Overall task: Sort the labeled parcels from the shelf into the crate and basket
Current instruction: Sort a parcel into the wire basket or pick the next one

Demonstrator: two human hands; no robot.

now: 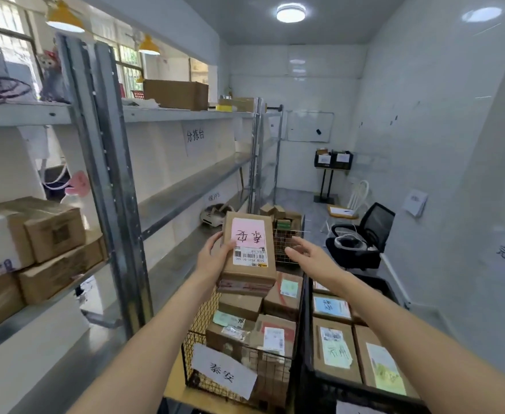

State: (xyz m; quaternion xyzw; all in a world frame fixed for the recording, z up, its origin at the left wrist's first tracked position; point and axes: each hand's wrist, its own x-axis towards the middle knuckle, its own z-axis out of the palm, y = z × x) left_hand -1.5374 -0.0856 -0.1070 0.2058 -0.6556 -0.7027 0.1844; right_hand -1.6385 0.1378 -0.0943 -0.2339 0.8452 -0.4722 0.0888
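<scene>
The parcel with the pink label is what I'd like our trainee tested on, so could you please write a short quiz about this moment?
1. True or false: the right hand grips the parcel with the pink label.
2. Which hand holds that parcel? A) left hand B) right hand C) both
3. Fill in: the parcel is held above the ______, which carries a white paper sign.

Key:
1. False: its fingers are spread, apart from the parcel.
2. A
3. wire basket, beside the black crate.
</scene>
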